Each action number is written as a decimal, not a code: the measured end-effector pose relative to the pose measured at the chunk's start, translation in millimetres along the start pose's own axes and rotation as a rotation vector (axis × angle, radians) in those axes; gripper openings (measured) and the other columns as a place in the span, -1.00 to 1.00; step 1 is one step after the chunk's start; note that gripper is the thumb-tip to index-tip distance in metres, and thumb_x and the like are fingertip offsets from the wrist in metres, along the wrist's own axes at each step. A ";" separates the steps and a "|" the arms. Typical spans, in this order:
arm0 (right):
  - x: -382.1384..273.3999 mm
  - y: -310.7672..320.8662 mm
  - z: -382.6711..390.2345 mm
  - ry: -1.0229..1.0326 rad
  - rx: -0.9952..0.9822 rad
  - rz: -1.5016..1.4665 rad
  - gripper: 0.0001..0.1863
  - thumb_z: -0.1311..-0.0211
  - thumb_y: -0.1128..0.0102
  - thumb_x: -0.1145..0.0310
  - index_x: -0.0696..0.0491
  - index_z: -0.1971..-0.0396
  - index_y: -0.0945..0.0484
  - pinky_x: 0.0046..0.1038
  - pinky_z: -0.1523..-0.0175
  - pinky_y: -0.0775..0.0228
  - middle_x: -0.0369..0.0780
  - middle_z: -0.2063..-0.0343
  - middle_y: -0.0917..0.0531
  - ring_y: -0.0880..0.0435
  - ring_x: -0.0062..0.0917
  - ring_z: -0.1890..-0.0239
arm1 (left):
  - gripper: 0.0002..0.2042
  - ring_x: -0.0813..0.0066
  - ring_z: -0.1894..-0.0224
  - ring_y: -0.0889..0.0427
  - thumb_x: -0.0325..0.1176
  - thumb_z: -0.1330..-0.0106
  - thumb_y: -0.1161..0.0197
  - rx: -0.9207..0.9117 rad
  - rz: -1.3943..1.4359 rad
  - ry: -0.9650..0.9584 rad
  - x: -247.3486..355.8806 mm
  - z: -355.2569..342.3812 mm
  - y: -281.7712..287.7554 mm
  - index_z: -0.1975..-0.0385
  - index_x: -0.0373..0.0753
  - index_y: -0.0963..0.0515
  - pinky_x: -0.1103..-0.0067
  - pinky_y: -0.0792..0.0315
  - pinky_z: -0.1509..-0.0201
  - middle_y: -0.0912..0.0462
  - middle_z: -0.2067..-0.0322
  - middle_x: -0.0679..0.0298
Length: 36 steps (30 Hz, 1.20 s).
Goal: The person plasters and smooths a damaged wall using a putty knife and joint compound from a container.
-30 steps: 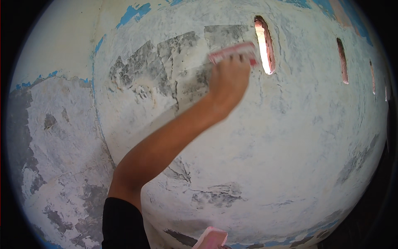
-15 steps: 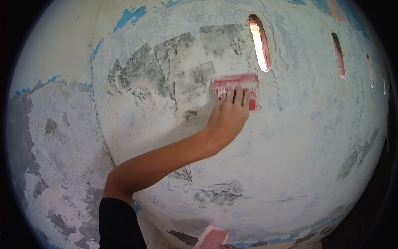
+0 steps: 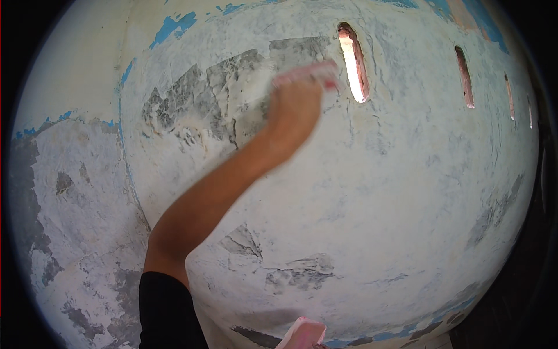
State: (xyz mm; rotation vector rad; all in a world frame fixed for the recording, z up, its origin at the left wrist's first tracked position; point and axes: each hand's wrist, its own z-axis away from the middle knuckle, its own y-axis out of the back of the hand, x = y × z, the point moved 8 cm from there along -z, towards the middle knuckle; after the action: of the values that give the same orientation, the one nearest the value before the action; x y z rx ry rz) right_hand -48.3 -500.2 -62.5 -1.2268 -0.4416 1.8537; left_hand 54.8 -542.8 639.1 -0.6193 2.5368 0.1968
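My left hand (image 3: 294,113) is raised to the upper middle of a patchy white plastered wall (image 3: 378,209), its fingers closed round a wide red putty scraper (image 3: 307,72) smeared with white. Motion blurs the hand and scraper; whether the blade touches the wall I cannot tell. Grey bare patches (image 3: 241,70) lie left of and above it. At the bottom edge a second scraper-like plate, flat and pink-red with whitish smears (image 3: 305,333), is partly cut off. Only a sliver of my right hand (image 3: 319,346) shows against that plate's lower right edge.
A tall narrow slot (image 3: 353,64) lets light through the wall just right of the scraper, with more slots (image 3: 465,77) farther right. Blue paint remnants (image 3: 173,29) edge the top. At left, a cracked corner line (image 3: 123,145) meets a rough grey-white wall (image 3: 75,192).
My left hand has moved up and left with the red scraper, which now looks more edge-on. The pink plate has stayed near the bottom edge, and the view has shifted slightly.
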 end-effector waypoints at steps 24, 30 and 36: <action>-29.3 -20.9 35.7 0.240 0.023 0.262 -0.43 -0.30 -0.27 0.01 -0.04 -0.19 -0.36 -0.23 -0.01 -0.45 -0.20 0.12 -0.48 -0.45 -0.40 0.07 | -0.45 0.14 0.57 -0.68 -0.67 -0.10 -0.09 -0.066 -0.144 0.226 -47.3 -14.7 70.0 -0.12 -0.07 -0.58 0.35 -0.59 0.41 -0.65 0.59 -0.06; -16.1 -8.9 9.2 0.104 -0.011 0.124 -0.42 -0.29 -0.28 0.01 -0.09 -0.22 -0.35 -0.24 0.02 -0.48 -0.16 0.06 -0.50 -0.48 -0.36 0.07 | -0.79 0.20 0.42 -0.75 -0.61 -0.17 -0.14 -0.130 -0.077 0.081 -41.7 -14.6 4.9 0.20 -0.44 -0.60 0.35 -0.64 0.33 -0.69 0.49 -0.06; -14.9 -1.7 5.8 0.035 0.043 0.010 -0.41 -0.27 -0.30 0.00 -0.09 -0.21 -0.35 -0.23 0.06 -0.49 -0.16 0.09 -0.49 -0.48 -0.34 0.12 | -0.83 0.20 0.26 -0.72 -0.54 -0.21 -0.14 -0.414 -0.032 -0.102 80.6 44.8 14.5 0.22 -0.40 -0.56 0.43 -0.64 0.31 -0.65 0.29 0.01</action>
State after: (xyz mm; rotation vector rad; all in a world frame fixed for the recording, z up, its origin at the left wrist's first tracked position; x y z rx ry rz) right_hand -50.2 -510.3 -50.1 -1.2327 -0.3751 1.8375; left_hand 6.8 -550.1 559.4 -0.7811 2.3981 0.7360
